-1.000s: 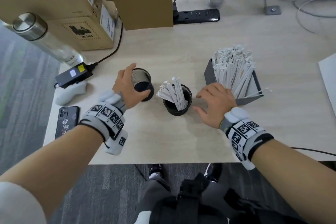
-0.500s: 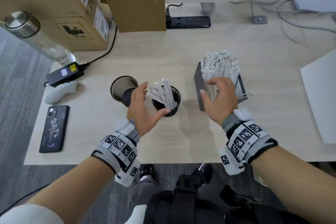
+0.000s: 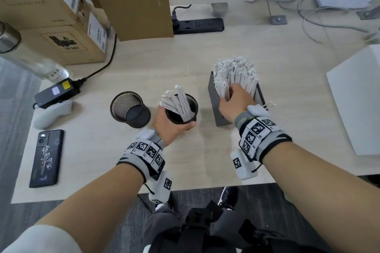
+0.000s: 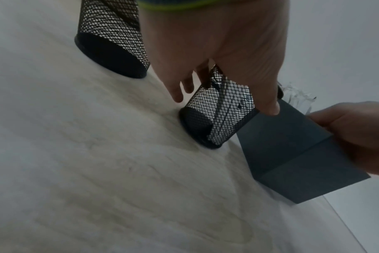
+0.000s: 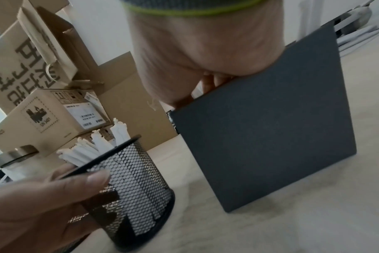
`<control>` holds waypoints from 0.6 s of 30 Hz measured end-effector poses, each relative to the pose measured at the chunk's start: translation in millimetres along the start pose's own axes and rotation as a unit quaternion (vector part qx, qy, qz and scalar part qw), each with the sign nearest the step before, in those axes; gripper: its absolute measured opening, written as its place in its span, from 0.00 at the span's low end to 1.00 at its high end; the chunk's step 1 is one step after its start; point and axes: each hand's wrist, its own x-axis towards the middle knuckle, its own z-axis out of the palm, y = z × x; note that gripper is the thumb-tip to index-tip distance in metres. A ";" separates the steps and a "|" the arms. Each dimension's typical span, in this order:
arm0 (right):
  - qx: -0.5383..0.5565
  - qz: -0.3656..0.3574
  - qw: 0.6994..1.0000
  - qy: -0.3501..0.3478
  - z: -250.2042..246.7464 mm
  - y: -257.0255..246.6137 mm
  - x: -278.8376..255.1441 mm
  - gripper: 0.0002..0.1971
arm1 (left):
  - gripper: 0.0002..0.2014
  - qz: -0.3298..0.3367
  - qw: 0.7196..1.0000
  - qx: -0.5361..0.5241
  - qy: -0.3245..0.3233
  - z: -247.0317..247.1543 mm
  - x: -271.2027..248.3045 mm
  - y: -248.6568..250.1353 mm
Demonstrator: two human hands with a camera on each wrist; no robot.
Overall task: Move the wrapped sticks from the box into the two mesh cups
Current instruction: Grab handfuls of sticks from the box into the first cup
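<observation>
Reaching into the dark grey card box [image 3: 216, 107], our right hand [image 3: 236, 102] curls round white paper-wrapped sticks [image 3: 236, 74] standing upright; our left hand [image 3: 168, 125] grips the black mesh cup [image 3: 191, 107] just left, partly filled.

The cardboard box [image 3: 67, 45] is printed "UN 3481".

bare table [image 3: 287, 57] behind box [image 3: 218, 113], open gap between it and held cup [image 3: 183, 117], empty cup [image 3: 131, 113] crowding left
</observation>
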 end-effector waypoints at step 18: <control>-0.050 -0.111 0.992 -0.031 14.4 -18.6 -14.3 0.23 | 0.40 0.029 0.999 0.015 -0.014 -13.3 -15.5 9.5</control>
